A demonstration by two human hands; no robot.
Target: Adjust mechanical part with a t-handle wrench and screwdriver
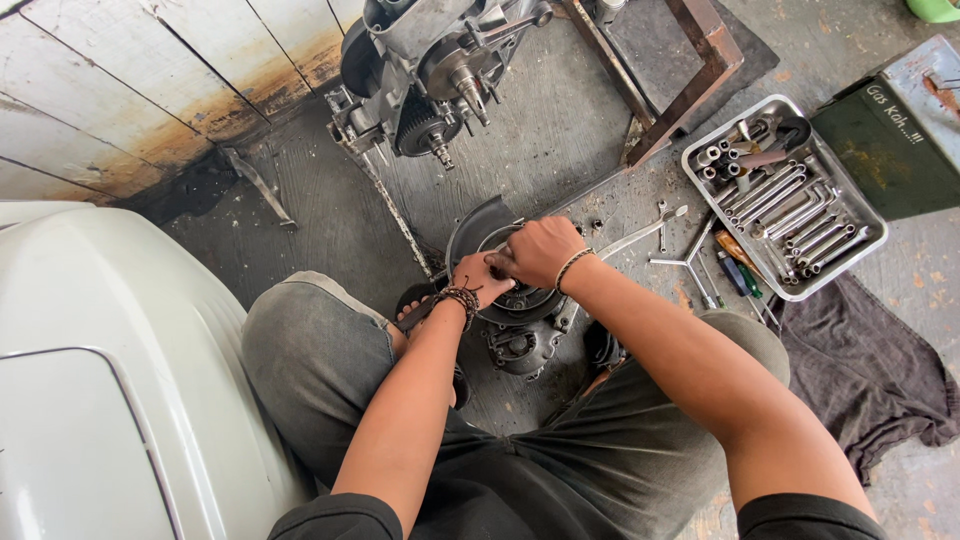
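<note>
Two hands are pressed on a round engine cover [520,300] on the floor between the knees. The left hand [482,277] is curled shut on its edge. The right hand [540,250] is closed tight over its middle. A tray of wrenches [785,195] is kept nearby.

Engine cover [520,330] centre beneath hands [515,262]
</note>
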